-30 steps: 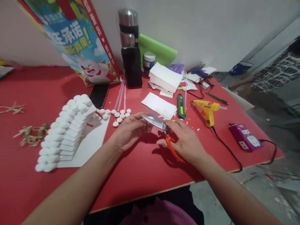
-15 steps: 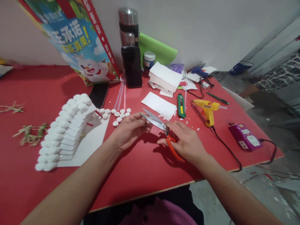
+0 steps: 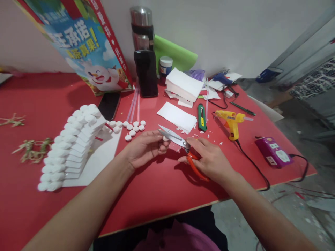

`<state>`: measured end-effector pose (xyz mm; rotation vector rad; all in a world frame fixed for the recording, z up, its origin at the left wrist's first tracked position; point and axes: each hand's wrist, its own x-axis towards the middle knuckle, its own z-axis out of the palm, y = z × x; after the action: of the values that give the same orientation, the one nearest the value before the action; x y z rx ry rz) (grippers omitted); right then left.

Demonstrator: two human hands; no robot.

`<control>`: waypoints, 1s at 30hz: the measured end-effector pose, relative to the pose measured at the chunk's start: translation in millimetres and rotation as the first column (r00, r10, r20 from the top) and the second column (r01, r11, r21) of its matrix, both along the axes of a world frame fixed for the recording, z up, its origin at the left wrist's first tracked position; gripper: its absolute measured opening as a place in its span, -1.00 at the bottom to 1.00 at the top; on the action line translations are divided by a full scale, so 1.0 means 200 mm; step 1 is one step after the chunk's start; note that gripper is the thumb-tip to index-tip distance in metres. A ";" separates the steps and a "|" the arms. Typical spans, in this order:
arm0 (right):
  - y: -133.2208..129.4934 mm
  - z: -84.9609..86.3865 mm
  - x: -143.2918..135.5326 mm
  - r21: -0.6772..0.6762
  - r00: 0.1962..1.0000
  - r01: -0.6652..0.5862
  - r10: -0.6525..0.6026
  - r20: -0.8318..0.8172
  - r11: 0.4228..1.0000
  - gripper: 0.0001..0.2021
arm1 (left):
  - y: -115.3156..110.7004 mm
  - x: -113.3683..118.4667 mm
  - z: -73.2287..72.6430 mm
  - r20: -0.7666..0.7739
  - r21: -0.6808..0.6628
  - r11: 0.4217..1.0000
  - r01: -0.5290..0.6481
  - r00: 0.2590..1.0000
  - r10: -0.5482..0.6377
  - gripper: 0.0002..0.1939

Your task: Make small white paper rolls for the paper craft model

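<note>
In the middle of the view, my right hand [image 3: 210, 158] is closed around the orange handles of a pair of scissors [image 3: 174, 137]. Their blades are a little apart and point left, at the fingertips of my left hand [image 3: 148, 146]. Those fingers pinch a small round white piece [image 3: 165, 138], mostly hidden by fingers and blade. Beyond that hand lie several similar white round pieces [image 3: 132, 132]. To the left is a white stepped model [image 3: 75, 143], edged with rows of white rounds, on a white board [image 3: 101, 167].
White paper sheets [image 3: 178, 116], a green utility knife [image 3: 202, 118] and paper scraps lie beyond the scissors. A yellow glue gun [image 3: 231, 122] and a purple box [image 3: 273, 152] with cords are on the right. A phone [image 3: 146, 73] leans against a steel flask [image 3: 141, 21].
The scissor blades have parted a little, and the white piece in my left fingers shows more. Both hands stay in nearly the same place.
</note>
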<state>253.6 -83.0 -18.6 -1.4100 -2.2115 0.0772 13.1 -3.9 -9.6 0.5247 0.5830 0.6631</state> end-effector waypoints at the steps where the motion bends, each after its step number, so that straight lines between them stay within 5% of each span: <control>1: 0.00 0.00 0.00 0.002 1.000 0.001 -0.001 -0.007 1.000 -0.53 | 0.00 0.00 0.00 0.007 -0.012 1.000 0.013 1.000 -0.013 -0.89; 7: 0.02 0.03 0.02 -0.057 0.994 0.022 -0.028 -0.109 0.998 -0.57 | 0.00 -0.02 0.00 0.032 -0.014 0.999 0.038 0.999 -0.038 -0.83; 15: 0.04 0.03 0.12 -0.096 0.971 0.229 -0.221 0.091 0.969 -0.48 | 0.00 -0.01 0.00 0.027 0.062 0.997 -0.048 0.999 0.046 -0.72; 23: 0.03 0.09 0.09 -0.247 0.982 0.134 -0.162 -0.098 0.960 -0.48 | 0.00 0.00 -0.01 0.056 0.083 0.992 -0.092 0.995 0.087 -0.73; 30: 0.05 0.10 -0.01 -0.229 0.998 0.049 -0.057 -0.030 0.972 -0.35 | -0.01 0.01 -0.01 0.057 0.085 0.990 -0.111 0.993 0.106 -0.74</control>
<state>251.6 -72.5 0.6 -1.5744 -2.1887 0.3457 14.5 -6.8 -12.5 0.5593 0.5379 0.8067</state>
